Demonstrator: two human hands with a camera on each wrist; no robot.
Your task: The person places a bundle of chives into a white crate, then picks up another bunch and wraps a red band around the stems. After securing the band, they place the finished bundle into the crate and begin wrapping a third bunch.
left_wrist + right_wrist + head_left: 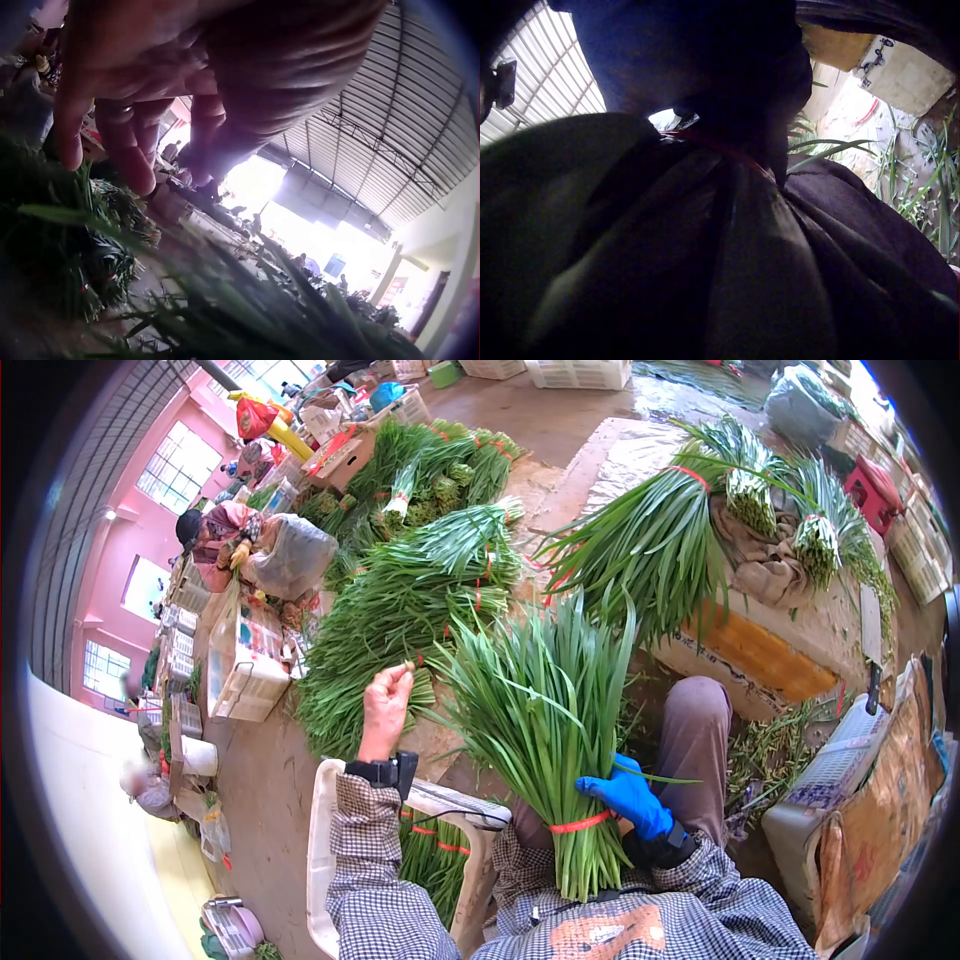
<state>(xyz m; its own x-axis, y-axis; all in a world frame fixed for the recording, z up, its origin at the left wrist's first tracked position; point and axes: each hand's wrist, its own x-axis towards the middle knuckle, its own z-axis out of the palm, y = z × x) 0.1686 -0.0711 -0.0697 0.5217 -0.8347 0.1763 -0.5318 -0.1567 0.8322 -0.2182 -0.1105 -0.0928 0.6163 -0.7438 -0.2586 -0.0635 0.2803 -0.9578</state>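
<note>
A large bunch of garlic chives (560, 730) stands over the lap in the head view, leaves fanned upward and cut stalks down. A red band (580, 823) circles its lower stalks. My right hand (630, 798), in a blue glove, grips the bunch just above the band, thumb across the front; the other fingers are hidden behind it. Dark close-up stalks (772, 262) fill much of the right wrist view. My bare left hand (385, 710) is raised left of the leaves, thumb and fingertips drawn together. I cannot tell whether something small is between them.
Tied bunches lie in a long heap (400, 600) ahead on the left. More bunches (650, 540) rest on a box at the right. A white plastic chair (325, 860) is at the left, a knife (873, 685) at the right. Another person (225, 540) sits farther back.
</note>
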